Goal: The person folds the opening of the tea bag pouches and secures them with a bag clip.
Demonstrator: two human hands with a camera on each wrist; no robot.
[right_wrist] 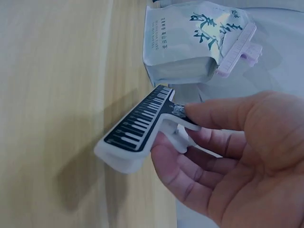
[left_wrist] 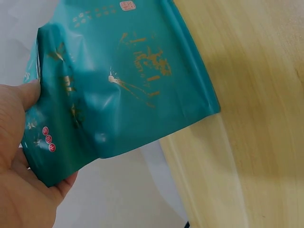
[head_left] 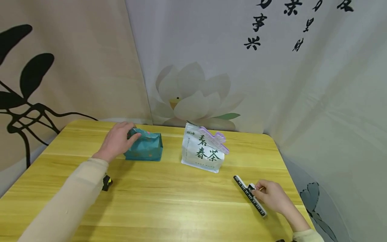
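Note:
My left hand (head_left: 116,143) grips the folded top of a teal tea bag (head_left: 146,149), which stands at the table's back left. In the left wrist view the thumb lies on the bag's (left_wrist: 128,80) near side and the fingers go behind it. At the right, my right hand (head_left: 273,196) pinches the handle of a long bag clip (right_wrist: 137,123) patterned with piano keys. Thumb and fingers press on either side of its handle, and the clip is held above the table, its long bar slanting.
A white tea pouch (head_left: 201,151) with green characters stands at the back middle, a purple bag clip (head_left: 213,139) across its top. Partly hidden by the left sleeve, a small black and yellow item (head_left: 106,182) lies on the wooden table (head_left: 169,205). Printed curtains hang behind.

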